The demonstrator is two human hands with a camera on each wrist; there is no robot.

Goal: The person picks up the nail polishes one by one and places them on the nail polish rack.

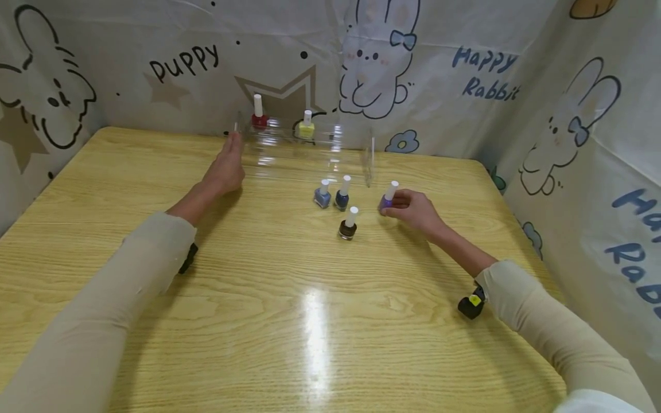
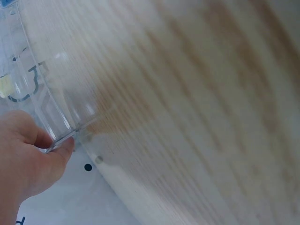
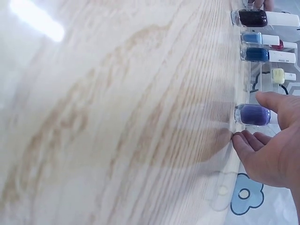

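- Purple polish bottle [image 1: 387,202] – clear glass, tall white cap – is upright on the tabletop [image 1: 258,292], near the rack's right end.
- Right hand [image 1: 416,211]: thumb and fingers spread either side of it, can't tell if they grip.
- Left hand [image 1: 226,169]: pinching the end panel of the see-through rack [image 1: 369,158].
- Tabletop's yellowish woodgrain, kinda shiny.
- Pale cloth backdrop [image 1: 289,31] behind – cartoon bunnies, "PUPPY" and "Happy Rabbit" lettering.

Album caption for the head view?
Left hand gripping a clear display rack, right hand at a purple nail polish bottle.
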